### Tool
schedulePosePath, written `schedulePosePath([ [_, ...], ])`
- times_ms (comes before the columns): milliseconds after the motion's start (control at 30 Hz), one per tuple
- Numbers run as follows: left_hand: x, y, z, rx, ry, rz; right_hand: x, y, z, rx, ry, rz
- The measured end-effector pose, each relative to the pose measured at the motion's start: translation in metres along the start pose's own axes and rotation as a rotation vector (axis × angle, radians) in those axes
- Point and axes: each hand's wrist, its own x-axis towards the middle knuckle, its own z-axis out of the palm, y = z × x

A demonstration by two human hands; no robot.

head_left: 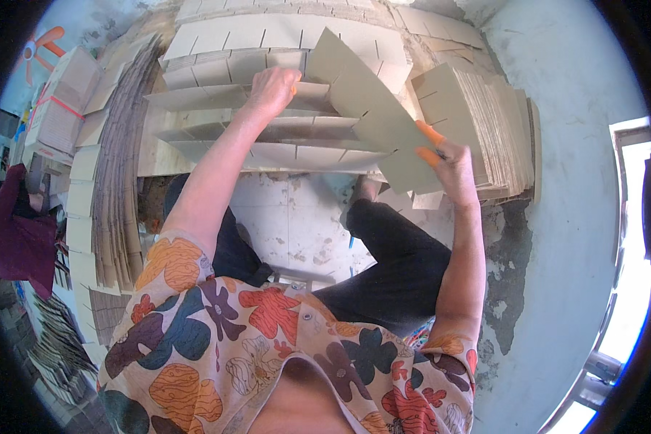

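Observation:
My right hand (452, 163) grips a slotted cardboard divider strip (365, 108) by its lower right side, with orange covers on the fingers. The strip is held slantwise, one end up at the back and the other down near the board's front edge. My left hand (273, 92) is closed beside its far end, over the standing divider strips (231, 94). What the left fingers hold, if anything, is hidden behind the hand. Several slotted strips stand on edge in rows below, running left to right on the work board (152, 155); the slanted strip overlaps their right ends.
A stack of slotted cardboard sheets (477, 123) leans at the right by the blue wall (571, 145). Long piles of strips (116, 181) line the left. More slotted sheets (282, 32) lie at the back. A carton (58, 116) and an orange fan (47, 47) are at far left.

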Motion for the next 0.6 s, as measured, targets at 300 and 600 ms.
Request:
schedulePosePath([
  [300,0.011,-0.003,0.005,0.057,-0.039,-0.026,0.010,-0.016,0.006,-0.053,-0.014,-0.181],
  [600,0.001,0.004,-0.015,-0.045,0.173,0.058,0.022,-0.011,0.016,-0.222,-0.045,-0.202],
])
